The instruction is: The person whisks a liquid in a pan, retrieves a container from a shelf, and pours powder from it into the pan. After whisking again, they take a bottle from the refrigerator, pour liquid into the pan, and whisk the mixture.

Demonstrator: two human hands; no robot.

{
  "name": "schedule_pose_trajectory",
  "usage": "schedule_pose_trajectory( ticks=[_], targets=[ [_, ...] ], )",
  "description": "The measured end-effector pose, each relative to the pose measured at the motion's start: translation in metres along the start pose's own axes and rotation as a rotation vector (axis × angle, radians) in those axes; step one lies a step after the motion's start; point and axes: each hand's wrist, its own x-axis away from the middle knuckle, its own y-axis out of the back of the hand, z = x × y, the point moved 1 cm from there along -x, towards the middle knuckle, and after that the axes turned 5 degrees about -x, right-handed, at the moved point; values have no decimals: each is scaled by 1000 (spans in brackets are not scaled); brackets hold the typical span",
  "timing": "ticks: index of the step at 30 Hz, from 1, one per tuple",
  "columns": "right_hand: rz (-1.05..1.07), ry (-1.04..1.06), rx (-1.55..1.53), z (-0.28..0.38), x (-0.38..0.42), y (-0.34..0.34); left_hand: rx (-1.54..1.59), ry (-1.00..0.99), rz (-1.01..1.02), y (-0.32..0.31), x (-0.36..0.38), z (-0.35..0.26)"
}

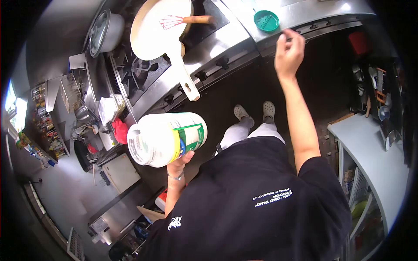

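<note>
Left hand (179, 162) wrapped around the big white jar (167, 138), fingers curled underneath, jar tilted sideways near the torso; right hand (289, 51) raised far right by the steel counter edge (305, 17), fingertips pinched, contents too small to tell; looks mid-seasoning beside the pan (159, 30) with whisk (183, 20); green lid (266, 20) on the counter; any pour needs the jar carried over the pan.

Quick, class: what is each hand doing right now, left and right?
Left hand: closed around a big white tub, held up.
Right hand: raised by the counter, fingers pinched; whether it holds anything cannot be told.
</note>
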Motion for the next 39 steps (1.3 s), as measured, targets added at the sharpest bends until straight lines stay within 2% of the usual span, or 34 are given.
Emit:
schedule_pose_trajectory(
  ticks=[1,3,5,7,8,9,11,16,18,21,25,39],
  targets=[
    [79,5,40,-2,19,-3,-11,2,8,0,2,2],
    [465,-365,-90,-15,64,-29,-1,-28,-58,0,5,3],
    [656,-556,14,-39,107,-67,-20,18,-67,-3,11,1],
    [716,-625,-15,-63,140,-101,-27,60,-135,-3,16,3],
    [719,-509,24,-53,141,-103,-65,95,-126,-1,19,3],
    [710,-534,10,-53,147,-110,-86,99,-107,0,22,3],
    [844,-487,183,-55,149,-129,-94,119,-132,1,27,5],
    [889,-592,320,-52,138,-135,-108,163,-83,-9,24,-7],
    [924,-390,364,-53,141,-139,-157,148,-82,-3,27,-1],
    [967,-227,450,-55,144,-145,-183,130,-82,-8,24,-4],
    [1006,-130,522,-52,143,-145,-158,150,-93,-11,23,-8],
    [1021,-194,524,-63,154,-154,-144,158,-142,-6,30,-5]
  ],
)
